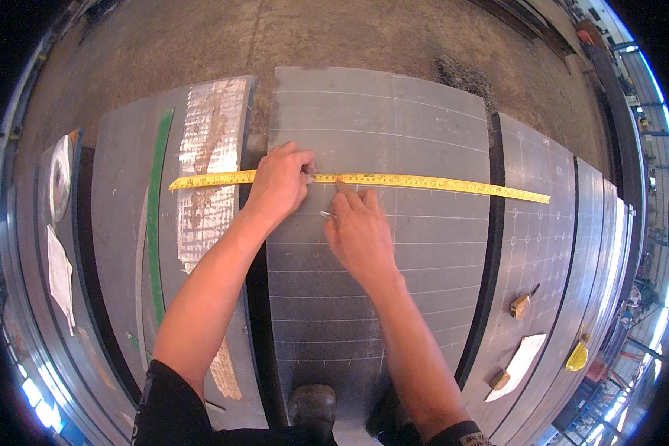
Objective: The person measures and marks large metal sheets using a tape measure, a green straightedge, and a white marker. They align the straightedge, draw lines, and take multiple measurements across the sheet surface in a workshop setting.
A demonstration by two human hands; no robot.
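A yellow measuring tape [424, 181] lies crosswise over a dark grey metal plate [438, 271] marked with several thin white lines. Its ends reach onto the plates at either side. My left hand [282, 178] is closed on the tape near the plate's left edge, thumb and fingers pinched together. Just right of it, my right hand [362, 230] has curled fingers around a slim pale stick [325, 214], whose kind I cannot make out. The right index fingertip meets the tape's lower edge.
The left plate bears a green strip [156, 215] and a whitish, scuffed band [209, 141]. On the right plate are a small brown tool [522, 303], white paper [519, 364] and marked circles. A yellow object [577, 353] sits farther right. Dark gaps separate the plates; my boot [312, 405] is below.
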